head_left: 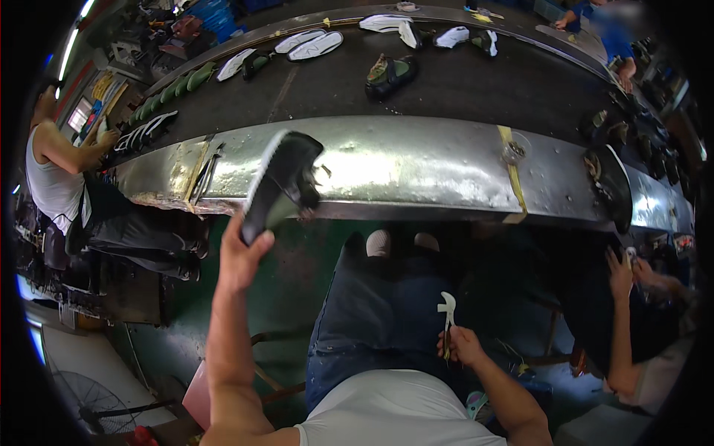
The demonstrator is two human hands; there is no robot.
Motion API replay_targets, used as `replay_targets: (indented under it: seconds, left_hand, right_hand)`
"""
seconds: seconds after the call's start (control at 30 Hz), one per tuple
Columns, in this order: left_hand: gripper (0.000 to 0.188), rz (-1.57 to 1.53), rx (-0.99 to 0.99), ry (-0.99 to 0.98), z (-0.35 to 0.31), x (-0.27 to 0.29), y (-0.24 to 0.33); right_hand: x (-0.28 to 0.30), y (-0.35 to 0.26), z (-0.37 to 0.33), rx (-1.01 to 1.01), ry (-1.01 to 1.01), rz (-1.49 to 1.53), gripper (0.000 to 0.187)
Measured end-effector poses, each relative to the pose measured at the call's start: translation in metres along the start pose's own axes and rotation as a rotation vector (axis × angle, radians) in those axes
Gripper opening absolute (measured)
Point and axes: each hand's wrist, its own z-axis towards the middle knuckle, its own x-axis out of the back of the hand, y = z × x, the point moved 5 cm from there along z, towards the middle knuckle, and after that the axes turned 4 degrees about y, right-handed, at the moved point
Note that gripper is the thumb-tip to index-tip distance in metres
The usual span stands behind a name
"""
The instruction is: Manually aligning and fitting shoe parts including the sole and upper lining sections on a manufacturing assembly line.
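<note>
Gripping now with the left hand (242,249), low on the near end of a black shoe (277,175) with a green patch, with the thumb over one side and the fingers mostly hidden beyond! Holding it at a tilt, with white sole edge toward the left, in front of the bare metal strip (439,160) along the near side of the table (320,100). Touching the metal or just clear of it? Cannot tell from this angle.

Down now to the right hand (462,346): curled around the handles of a pair of pincers (448,311), beside the right thigh (422,312), well apart from the shoe, with pale head pointing away from the body.

On along the metal: to the left, slim tools (210,168) beside a yellow tape band (197,163); to the right, a small clear cup (515,149) at a second tape strip (515,186); farther right, another dark shoe (611,186).

Across the dark surface beyond: a lone black-and-green shoe (394,78), white-soled shoes (315,47) along the far side, a row of green uppers (172,91) to the left.

Off left, a co-worker (59,167) in a white sleeveless top; off right, another co-worker's hands (620,279).
</note>
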Motion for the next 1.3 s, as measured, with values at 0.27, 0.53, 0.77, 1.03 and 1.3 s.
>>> replay_targets:
  seconds: [0.27, 0.53, 0.77, 1.03, 1.3]
  left_hand:
    - [0.095, 0.613, -0.44, -0.445, -0.195, -0.125, -0.041]
    - [0.085, 0.622, -0.025, -0.953, -0.175, -0.239, -0.046]
    - [0.071, 0.584, -0.052, -1.116, -0.146, -0.304, -0.094]
    - [0.074, -0.531, 0.299, -0.594, -0.155, -0.19, -0.072]
    - [0.077, -0.375, 0.172, -0.559, -0.175, -0.162, -0.079]
  right_hand:
    - [0.005, 0.006, -0.013, 0.038, 0.191, 0.154, 0.049]
    - [0.009, 0.015, -0.021, 0.078, 0.262, 0.177, 0.049]
    - [0.007, 0.01, -0.032, 0.115, 0.229, 0.159, 0.036]
    - [-0.039, -0.072, -0.097, 0.41, 0.069, -0.301, 0.032]
    - [-0.097, -0.102, -0.101, 0.262, -0.235, -0.488, 0.039]
